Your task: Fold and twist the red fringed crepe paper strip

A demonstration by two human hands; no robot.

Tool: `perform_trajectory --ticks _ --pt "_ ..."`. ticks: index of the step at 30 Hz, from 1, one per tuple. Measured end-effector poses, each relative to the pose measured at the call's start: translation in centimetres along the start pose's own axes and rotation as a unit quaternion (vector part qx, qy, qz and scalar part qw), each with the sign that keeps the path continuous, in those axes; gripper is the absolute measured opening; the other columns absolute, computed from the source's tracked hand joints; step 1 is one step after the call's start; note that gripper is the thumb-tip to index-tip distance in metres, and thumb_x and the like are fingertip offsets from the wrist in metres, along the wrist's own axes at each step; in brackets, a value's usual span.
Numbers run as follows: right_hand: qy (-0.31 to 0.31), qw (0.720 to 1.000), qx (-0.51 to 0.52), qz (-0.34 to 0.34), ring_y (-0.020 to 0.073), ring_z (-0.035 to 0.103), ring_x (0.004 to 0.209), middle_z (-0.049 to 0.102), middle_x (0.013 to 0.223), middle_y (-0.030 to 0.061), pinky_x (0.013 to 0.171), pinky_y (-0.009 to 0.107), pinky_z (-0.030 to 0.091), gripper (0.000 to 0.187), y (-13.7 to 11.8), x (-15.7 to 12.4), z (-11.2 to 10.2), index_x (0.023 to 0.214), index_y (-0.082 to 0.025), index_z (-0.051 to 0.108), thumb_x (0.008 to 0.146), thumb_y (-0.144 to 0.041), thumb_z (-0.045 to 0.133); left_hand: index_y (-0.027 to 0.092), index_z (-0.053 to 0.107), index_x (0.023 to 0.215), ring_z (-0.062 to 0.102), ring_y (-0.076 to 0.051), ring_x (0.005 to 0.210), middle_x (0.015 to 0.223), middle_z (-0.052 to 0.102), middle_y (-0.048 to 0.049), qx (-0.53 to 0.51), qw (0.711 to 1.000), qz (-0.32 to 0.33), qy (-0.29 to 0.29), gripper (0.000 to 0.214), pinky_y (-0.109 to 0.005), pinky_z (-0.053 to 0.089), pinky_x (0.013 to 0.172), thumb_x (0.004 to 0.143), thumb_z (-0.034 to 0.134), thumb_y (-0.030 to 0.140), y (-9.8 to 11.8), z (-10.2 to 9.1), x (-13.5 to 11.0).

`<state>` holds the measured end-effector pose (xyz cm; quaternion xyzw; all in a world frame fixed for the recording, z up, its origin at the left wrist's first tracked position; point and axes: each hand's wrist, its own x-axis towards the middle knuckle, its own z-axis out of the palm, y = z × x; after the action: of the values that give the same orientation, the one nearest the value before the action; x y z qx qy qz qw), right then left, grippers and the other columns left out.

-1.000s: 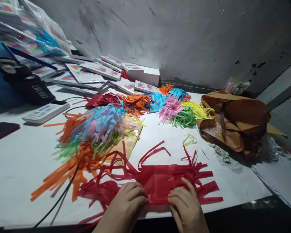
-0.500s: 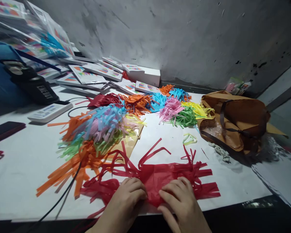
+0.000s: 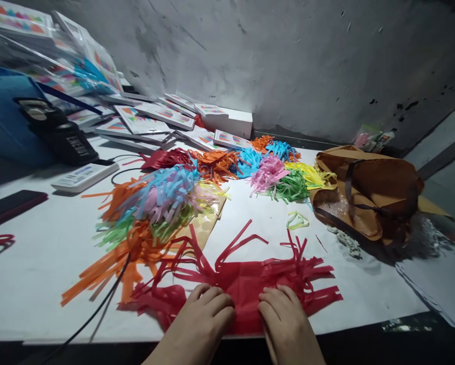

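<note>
A sheet of red tissue paper (image 3: 244, 279) with cut fringe strips at both ends lies spread along the table's near edge. My left hand (image 3: 208, 317) rests on its left part, fingers laid over the paper and slightly bent. On the right part lies my right hand (image 3: 286, 314), its fingers stretched out on the surface and its thumb partly hidden. A bare strip of the red sheet shows between the two hands. More bunched red paper (image 3: 162, 301) sits left of my left hand, beside orange tissue fringe (image 3: 136, 258).
Tissue tassels in several colours (image 3: 166, 187) are piled at left, with others (image 3: 269, 172) behind. White boxes (image 3: 166, 119) stand near the wall. A black bottle (image 3: 62, 134), a white device (image 3: 85, 176) and a phone (image 3: 10, 208) are left; a brown bag (image 3: 379, 187) is right. A black cable (image 3: 109, 291) crosses the table.
My hands have moved slightly apart and lie flatter on the red paper. Its near part looks smoother and more spread out. The camera view has shifted a little.
</note>
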<state>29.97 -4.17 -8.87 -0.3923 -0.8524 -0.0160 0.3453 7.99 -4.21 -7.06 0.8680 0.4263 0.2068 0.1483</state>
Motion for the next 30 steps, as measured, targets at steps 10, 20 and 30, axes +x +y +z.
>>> perform_trajectory --ticks 10,20,30 --pt "-0.066 0.989 -0.048 0.127 0.0186 0.054 0.058 0.063 0.065 -0.0031 0.061 0.032 0.038 0.024 1.9 3.4 0.1 0.07 -0.025 0.052 0.088 -0.01 0.055 0.019 0.07 0.08 0.074 -0.03 0.078 0.081 0.079 -0.0105 0.118 0.953 -0.228 -0.16 0.031 -0.038 0.048 0.07 0.096 0.044 0.013 -0.4 -3.6 4.7" --pt "-0.016 0.996 -0.077 -0.043 0.0254 0.06 0.096 0.068 0.101 0.0081 0.096 0.046 0.036 0.018 0.8 5.0 0.0 0.106 -0.017 0.064 0.094 -0.012 0.051 0.016 0.072 0.087 0.076 -0.034 0.082 0.084 0.079 -0.0168 0.135 0.946 -0.251 -0.157 0.031 -0.038 0.05 0.067 0.096 0.043 0.022 -1.2 -3.3 6.4" --pt "-0.048 0.99 -0.096 -0.094 0.0199 0.053 0.073 0.06 0.075 0.0027 0.089 0.04 0.041 0.029 0.9 3.8 1.8 0.081 -0.018 0.062 0.088 0.003 0.043 0.022 0.068 0.089 0.074 -0.023 0.083 0.088 0.078 -0.0045 0.119 0.956 -0.207 -0.171 0.028 -0.028 0.048 0.067 0.081 0.049 0.003 -4.0 -6.3 3.8"
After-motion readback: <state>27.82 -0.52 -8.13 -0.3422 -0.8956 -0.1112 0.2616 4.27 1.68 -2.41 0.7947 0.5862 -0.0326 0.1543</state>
